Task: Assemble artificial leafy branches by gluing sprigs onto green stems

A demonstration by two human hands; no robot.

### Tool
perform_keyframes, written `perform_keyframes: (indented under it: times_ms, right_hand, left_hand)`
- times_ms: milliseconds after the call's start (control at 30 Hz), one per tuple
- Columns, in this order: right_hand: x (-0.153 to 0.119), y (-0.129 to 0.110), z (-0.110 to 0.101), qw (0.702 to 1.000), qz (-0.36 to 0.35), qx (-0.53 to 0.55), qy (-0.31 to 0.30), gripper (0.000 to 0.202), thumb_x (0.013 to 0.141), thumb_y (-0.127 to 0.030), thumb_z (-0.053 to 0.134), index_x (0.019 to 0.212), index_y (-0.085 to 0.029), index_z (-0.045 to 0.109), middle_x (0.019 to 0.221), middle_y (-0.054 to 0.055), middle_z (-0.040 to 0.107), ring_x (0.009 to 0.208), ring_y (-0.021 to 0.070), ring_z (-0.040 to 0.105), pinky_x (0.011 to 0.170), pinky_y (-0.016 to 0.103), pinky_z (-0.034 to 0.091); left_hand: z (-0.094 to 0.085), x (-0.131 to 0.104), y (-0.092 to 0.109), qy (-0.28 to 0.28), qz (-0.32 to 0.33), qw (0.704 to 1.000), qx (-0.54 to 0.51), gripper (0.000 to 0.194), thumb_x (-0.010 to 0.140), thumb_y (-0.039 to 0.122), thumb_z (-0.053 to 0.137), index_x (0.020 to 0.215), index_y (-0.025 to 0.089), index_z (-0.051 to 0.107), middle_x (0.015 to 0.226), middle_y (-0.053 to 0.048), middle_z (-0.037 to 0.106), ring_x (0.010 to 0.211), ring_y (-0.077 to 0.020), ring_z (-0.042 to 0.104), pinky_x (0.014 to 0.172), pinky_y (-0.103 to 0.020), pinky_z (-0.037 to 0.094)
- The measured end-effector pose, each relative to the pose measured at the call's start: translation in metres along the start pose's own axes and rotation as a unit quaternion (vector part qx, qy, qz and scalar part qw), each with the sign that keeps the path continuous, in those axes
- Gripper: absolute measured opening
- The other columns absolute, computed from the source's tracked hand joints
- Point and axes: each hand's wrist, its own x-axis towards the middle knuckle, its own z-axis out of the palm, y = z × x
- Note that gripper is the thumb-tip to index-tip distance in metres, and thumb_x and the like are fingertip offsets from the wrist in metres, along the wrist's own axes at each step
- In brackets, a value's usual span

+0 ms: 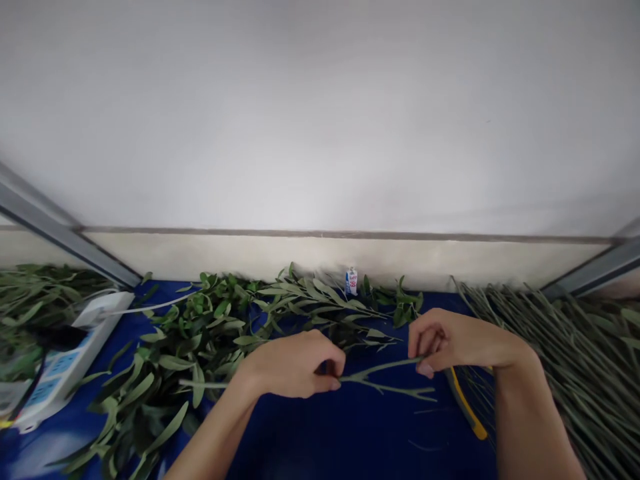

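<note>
A green forked stem (367,379) stretches between my two hands above the blue tabletop (320,440). My left hand (300,365) pinches it just left of the fork, and its plain end sticks out beyond my left wrist. Thumb and fingertips of my right hand (440,340) close on the tip of the upper branch. The lower branch hangs free, with a few short twigs at its end. Under my right wrist lies a tool with a yellow handle (470,407), partly hidden.
Leafy green sprigs (200,320) are heaped at the left and along the wall. Bare stems (570,360) lie piled at the right. A white power strip (75,353) with cables is at far left. A small white-and-blue packet (351,281) stands near the wall (320,133).
</note>
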Motion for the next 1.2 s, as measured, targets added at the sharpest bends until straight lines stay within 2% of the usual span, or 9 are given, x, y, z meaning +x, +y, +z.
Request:
perform_keyframes:
  times_ms: [100,200,333,467,667,767,967,1133,1200]
  right_hand:
    - [0.003,-0.002,0.003,0.998,0.019,-0.052,0.010,0.014,0.071,-0.031,0.085,0.082,-0.022,0.084,0.078,0.007,0.080,0.078,0.0265,0.078,0.066,0.029,0.057]
    - [0.005,0.001,0.004,0.995,0.026,-0.081,0.044,0.010,0.071,-0.029,0.082,0.079,-0.024,0.085,0.080,0.007,0.081,0.081,0.0282,0.078,0.068,0.031,0.057]
    - [0.008,0.004,0.003,0.992,0.015,-0.097,0.086,0.009,0.069,-0.030,0.082,0.075,-0.024,0.084,0.083,0.007,0.081,0.084,0.0294,0.077,0.072,0.033,0.058]
    - [0.012,0.002,0.005,0.991,0.010,-0.095,0.097,0.009,0.070,-0.029,0.082,0.076,-0.024,0.083,0.085,0.007,0.081,0.087,0.0295,0.077,0.071,0.032,0.058]
    - [0.021,0.008,0.006,0.984,-0.019,-0.113,0.138,0.013,0.074,-0.035,0.082,0.075,-0.023,0.079,0.077,0.006,0.078,0.075,0.0260,0.074,0.065,0.031,0.057]
    - [0.023,0.011,0.005,0.982,-0.026,-0.121,0.146,0.017,0.076,-0.039,0.081,0.075,-0.023,0.078,0.074,0.005,0.076,0.071,0.0245,0.072,0.064,0.032,0.056]
    - [0.024,0.000,0.018,0.988,-0.030,-0.118,0.098,0.019,0.076,-0.042,0.081,0.082,-0.024,0.079,0.087,0.005,0.079,0.083,0.0252,0.075,0.075,0.032,0.058]
    - [0.030,-0.005,0.028,0.991,-0.058,-0.119,0.036,0.011,0.076,-0.029,0.076,0.083,-0.025,0.083,0.084,0.002,0.080,0.080,0.0234,0.076,0.074,0.030,0.058]
    - [0.030,-0.005,0.028,0.990,-0.054,-0.127,0.039,0.012,0.076,-0.029,0.075,0.083,-0.025,0.084,0.082,0.002,0.081,0.080,0.0240,0.076,0.074,0.030,0.057]
  left_hand:
    - [0.012,0.014,-0.003,-0.011,-0.033,0.999,0.037,0.004,0.085,0.019,0.075,0.084,0.022,0.075,0.080,-0.001,0.074,0.078,-0.0192,0.069,0.061,-0.025,0.039]
    - [0.021,0.026,-0.005,0.009,-0.064,0.996,0.068,0.007,0.080,0.015,0.078,0.081,0.022,0.076,0.080,-0.002,0.073,0.078,-0.0213,0.068,0.058,-0.026,0.035]
    - [0.024,0.035,-0.008,0.028,-0.081,0.992,0.090,0.013,0.075,0.010,0.081,0.079,0.022,0.077,0.079,-0.002,0.071,0.080,-0.0225,0.069,0.061,-0.027,0.037]
    - [0.026,0.034,-0.007,0.016,-0.083,0.991,0.103,0.012,0.074,0.012,0.082,0.079,0.022,0.078,0.078,-0.003,0.071,0.082,-0.0234,0.070,0.063,-0.027,0.041]
    - [0.031,0.025,0.011,0.014,-0.094,0.984,0.150,0.027,0.080,-0.003,0.059,0.085,0.017,0.076,0.087,-0.011,0.074,0.094,-0.0292,0.072,0.074,-0.033,0.047]
    - [0.033,0.020,0.022,0.019,-0.094,0.981,0.167,0.033,0.084,-0.005,0.049,0.089,0.014,0.076,0.097,-0.016,0.073,0.099,-0.0322,0.071,0.079,-0.037,0.049]
    - [0.031,0.017,0.028,0.035,-0.075,0.983,0.161,0.038,0.086,-0.005,0.045,0.095,0.014,0.077,0.101,-0.016,0.073,0.097,-0.0324,0.072,0.077,-0.037,0.049]
    - [0.022,0.013,0.007,0.045,-0.065,0.989,0.127,0.027,0.088,0.003,0.055,0.088,0.019,0.078,0.092,-0.012,0.075,0.091,-0.0289,0.072,0.074,-0.033,0.047]
    - [0.016,0.009,-0.003,0.039,-0.061,0.991,0.109,0.020,0.084,0.007,0.064,0.085,0.021,0.078,0.089,-0.009,0.076,0.090,-0.0275,0.072,0.073,-0.031,0.047]
